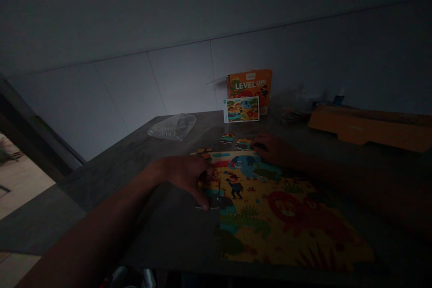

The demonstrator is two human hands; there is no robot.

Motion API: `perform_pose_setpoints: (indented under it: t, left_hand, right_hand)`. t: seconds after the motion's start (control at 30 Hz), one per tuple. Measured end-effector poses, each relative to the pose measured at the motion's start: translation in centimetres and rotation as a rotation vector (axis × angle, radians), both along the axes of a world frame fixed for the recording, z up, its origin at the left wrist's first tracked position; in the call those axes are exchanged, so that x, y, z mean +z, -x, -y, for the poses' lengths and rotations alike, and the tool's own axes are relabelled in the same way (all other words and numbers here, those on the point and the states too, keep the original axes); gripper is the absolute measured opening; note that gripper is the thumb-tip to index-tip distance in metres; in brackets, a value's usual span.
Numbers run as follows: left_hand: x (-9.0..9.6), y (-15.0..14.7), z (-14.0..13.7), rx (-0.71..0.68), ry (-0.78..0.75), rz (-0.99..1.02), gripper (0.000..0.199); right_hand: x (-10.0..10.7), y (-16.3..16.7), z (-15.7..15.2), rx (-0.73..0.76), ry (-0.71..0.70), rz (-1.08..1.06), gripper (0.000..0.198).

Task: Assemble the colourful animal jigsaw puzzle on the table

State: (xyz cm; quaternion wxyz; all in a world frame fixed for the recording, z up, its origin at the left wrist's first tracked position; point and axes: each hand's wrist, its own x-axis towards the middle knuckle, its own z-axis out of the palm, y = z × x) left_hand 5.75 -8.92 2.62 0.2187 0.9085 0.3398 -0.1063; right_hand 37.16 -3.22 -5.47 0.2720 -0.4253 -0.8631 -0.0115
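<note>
A partly assembled jigsaw puzzle (249, 207) with a blue elephant, red lions and a green crocodile lies flat on the grey table. My left hand (189, 175) is at its left edge. Thumb and fingers straddle a puzzle piece (213, 192) there, which sits against the assembled part. Beyond the far edge, my right hand (272, 147) has its curled fingertips on the right end of a loose puzzle piece (243, 144). Another loose piece (227, 137) lies just left of that one. Near my left fingers is one more piece (204, 150). Dim light hides fine detail.
An orange "LEVEL UP!" box (249, 82) stands by the wall, a picture card (242, 110) leaning before it. A clear plastic bag (173, 127) lies back left. An orange cardboard piece (367, 127) lies at right, near more clear plastic (293, 99). The table's left edge borders a doorway.
</note>
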Motion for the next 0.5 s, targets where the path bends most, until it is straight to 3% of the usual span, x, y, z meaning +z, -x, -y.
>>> perform_pose_setpoints:
  t: [0.5]
  left_hand:
    - [-0.31, -0.03, 0.29, 0.034, 0.045, 0.036, 0.057]
  right_hand:
    - [0.11, 0.05, 0.04, -0.013, 0.014, 0.022, 0.024]
